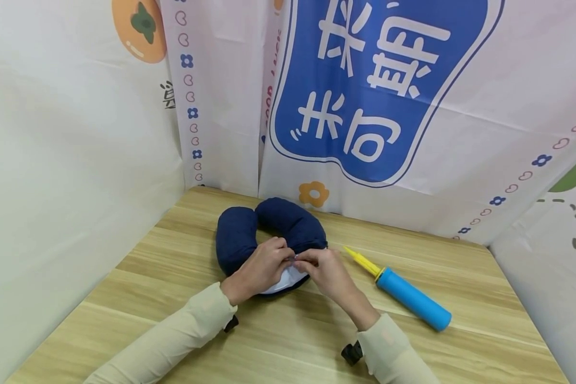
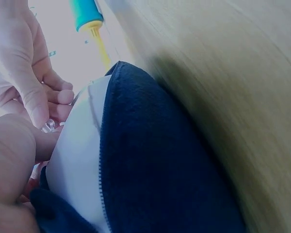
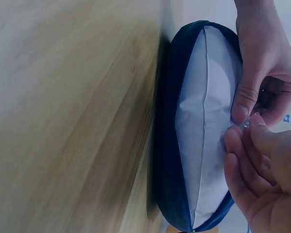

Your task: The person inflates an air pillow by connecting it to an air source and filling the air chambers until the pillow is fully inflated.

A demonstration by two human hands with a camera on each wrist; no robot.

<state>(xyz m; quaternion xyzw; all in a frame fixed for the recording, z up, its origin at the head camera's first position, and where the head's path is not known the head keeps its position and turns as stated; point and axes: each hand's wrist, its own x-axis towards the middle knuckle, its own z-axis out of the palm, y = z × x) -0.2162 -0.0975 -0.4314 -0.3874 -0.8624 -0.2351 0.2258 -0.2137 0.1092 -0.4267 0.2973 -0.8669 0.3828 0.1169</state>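
Pillow: dark navy U-shaped fabric neck pillow [image 1: 269, 229], lying toward the back of the tabletop, its cover open on the near side, where the white plastic inner bladder [image 3: 203, 136] shows.
Valve: small clear plastic nozzle [image 3: 246, 124] on the bladder, pinched between both hands.
Left hand [image 1: 261, 266]: thumb and fingers curled on the valve.
Right hand [image 1: 324, 272]: fingertips closed on the same valve, touching the left hand.
Pump: blue cylindrical hand pump with a yellow tapered nozzle [image 1: 405, 293], just right of the pillow, apart from it.
Risk: my judgement, the slick valve could slip from the pinch, or the cover edge could fold back over it.
Room: light wooden tabletop [image 1: 288, 341] open toward the person; printed white cloth backdrop [image 1: 461, 133] close behind and at both sides.
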